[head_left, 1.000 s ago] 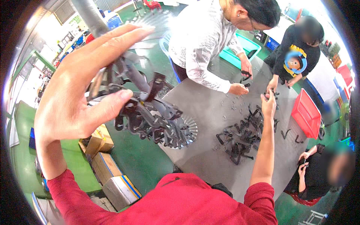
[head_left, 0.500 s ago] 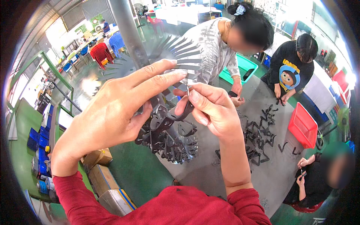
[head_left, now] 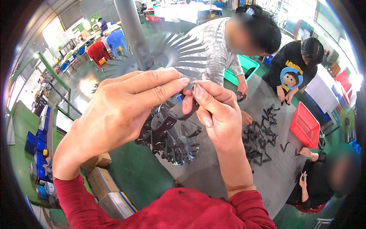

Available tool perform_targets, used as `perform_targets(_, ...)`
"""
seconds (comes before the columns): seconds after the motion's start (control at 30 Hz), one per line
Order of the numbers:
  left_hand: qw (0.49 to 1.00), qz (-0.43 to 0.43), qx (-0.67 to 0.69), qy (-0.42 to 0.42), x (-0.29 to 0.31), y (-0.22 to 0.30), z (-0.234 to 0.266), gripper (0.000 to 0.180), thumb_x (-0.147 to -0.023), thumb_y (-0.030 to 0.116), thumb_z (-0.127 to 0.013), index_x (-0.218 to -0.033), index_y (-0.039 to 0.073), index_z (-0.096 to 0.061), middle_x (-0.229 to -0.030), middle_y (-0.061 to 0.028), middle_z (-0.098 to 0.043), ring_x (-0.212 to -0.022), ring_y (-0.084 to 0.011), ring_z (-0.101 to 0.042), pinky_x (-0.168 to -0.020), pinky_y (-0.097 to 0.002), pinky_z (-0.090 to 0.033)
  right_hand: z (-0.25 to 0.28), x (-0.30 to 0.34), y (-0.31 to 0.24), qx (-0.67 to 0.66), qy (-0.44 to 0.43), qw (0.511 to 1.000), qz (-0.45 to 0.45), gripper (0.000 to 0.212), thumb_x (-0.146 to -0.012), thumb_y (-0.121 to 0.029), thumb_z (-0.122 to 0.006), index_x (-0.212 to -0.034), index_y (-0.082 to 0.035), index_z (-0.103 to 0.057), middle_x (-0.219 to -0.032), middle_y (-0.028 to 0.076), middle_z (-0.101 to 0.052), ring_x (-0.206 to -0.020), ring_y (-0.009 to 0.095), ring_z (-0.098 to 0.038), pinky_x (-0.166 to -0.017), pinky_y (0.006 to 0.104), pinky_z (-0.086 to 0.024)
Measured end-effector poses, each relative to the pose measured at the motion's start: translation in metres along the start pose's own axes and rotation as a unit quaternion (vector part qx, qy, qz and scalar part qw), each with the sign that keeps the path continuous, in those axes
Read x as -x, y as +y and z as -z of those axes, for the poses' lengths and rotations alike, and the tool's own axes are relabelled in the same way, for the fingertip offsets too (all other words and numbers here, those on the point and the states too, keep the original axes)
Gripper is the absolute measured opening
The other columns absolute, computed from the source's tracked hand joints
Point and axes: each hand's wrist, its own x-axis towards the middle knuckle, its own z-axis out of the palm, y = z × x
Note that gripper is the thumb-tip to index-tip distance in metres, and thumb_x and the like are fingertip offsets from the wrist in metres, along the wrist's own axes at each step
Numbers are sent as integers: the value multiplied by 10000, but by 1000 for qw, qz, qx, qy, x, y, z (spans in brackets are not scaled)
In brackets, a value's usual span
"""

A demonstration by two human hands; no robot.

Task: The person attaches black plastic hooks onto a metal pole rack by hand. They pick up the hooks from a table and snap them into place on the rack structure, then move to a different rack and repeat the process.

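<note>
Fingertips of left hand (head_left: 114,114) and right hand (head_left: 217,114) meet, each grip closed on the black plastic strip (head_left: 187,113) between them.

A: The floor (head_left: 129,171) is showing green paint throughout, and a grey work table (head_left: 274,179) is standing on it. A grey steel column (head_left: 133,34) is rising at centre.

B: Daylight is coming in strongly at upper left, glaring off the floor. Red (head_left: 100,52) and blue plastic chairs (head_left: 116,38) are sitting stacked near a white-covered table (head_left: 183,11).

A: A green metal railing (head_left: 51,74) is running along the left side. Cardboard boxes (head_left: 105,183) are lying beside the table, and blue crates (head_left: 32,139) are sitting at far left.

B: A corrugated metal wall (head_left: 91,5) is closing the back.
</note>
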Motion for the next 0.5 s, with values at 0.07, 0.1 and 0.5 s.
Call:
perform_targets(0.07, 1000, 1, -7, -3, 0, 2, -1, 647, -582, -162, -554, -1171, 100, -610, -1146, -124, -610, -1029, -328, -602, -852, -362, -496, 1, 4, 0, -2, 15, 1000, -6, 206, -920, -172, -542, -929, 4, -649, -708, 71, -641, -437, 5, -365, -396, 150, -255)
perform_targets(0.1, 1000, 2, -10, -4, 0, 3, -1, 642, -587, -162, -548, -1171, 96, -610, -1150, -123, -609, -1032, -330, -601, -859, -360, -492, 5, 4, -2, 1, 30, 1000, -4, 210, -920, -174, -540, -925, 6, -648, -705, 67, -638, -438, 4, -362, -398, 147, -252)
perform_targets(0.5, 989, 96, -106, -46, 1, -7, -5, 440, -851, -41, -484, -1277, 64, -527, -1326, -86, -499, -1255, -203, -436, -1064, -331, -301, 182, 26, -24, 96, 206, 971, 69, 238, -933, -210, -524, -1001, -7, -629, -819, 52, -634, -493, 30, -383, -434, 171, -268)
